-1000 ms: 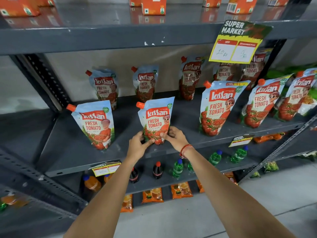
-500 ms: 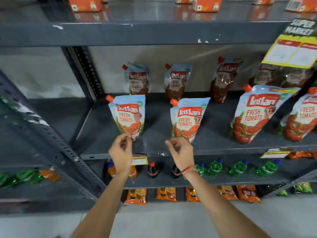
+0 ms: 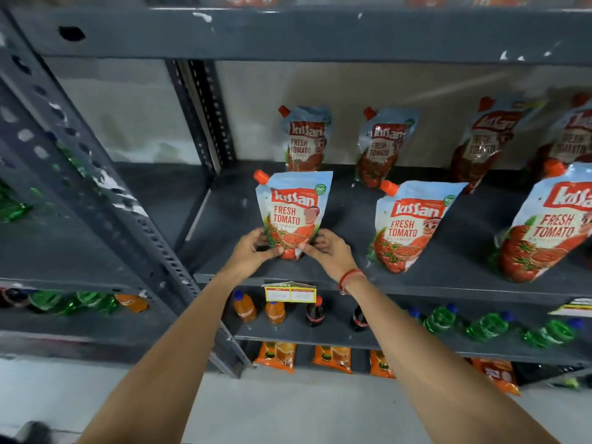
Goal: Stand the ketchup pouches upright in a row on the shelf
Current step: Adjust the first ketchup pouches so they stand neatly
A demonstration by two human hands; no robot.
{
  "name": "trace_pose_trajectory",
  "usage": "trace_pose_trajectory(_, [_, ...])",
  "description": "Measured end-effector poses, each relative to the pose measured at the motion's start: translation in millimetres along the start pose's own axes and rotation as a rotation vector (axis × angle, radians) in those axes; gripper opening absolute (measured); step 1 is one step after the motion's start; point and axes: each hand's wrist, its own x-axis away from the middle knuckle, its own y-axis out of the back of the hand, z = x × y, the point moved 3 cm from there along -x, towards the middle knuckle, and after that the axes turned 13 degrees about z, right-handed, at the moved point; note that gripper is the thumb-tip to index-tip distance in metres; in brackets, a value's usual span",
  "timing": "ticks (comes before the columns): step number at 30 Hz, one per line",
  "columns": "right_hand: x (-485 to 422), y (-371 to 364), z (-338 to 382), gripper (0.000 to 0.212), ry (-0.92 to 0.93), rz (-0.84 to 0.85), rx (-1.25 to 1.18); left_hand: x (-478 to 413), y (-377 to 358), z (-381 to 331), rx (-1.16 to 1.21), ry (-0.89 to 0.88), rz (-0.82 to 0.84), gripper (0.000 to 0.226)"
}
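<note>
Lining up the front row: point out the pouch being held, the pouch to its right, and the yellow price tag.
Held pouch (image 3: 293, 216): head view, front label.
Next pouch (image 3: 407, 229): head view, front label.
Price tag (image 3: 290, 294): head view, middle of the tag on the shelf edge.

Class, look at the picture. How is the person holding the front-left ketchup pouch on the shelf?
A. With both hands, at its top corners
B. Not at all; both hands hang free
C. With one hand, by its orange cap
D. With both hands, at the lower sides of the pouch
D: the left hand and the right hand press against the lower sides of the ketchup pouch, which stands upright on the shelf; its orange cap is untouched.
</note>
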Motion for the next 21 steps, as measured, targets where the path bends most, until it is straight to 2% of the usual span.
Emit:
trace_pose_trajectory(14, [25.4,-3.7,0.7,0.04,0.044,0.032,0.027,27.9,-19.1,0.1,-0.11,-0.014,-0.077,0.051])
trace_pose_trajectory(21, [30.6,0.3,-2.5,0.046,0.008,0.015,-0.008,28.4,-28.0,-4.7,-0.201,0.029,-0.122,0.057])
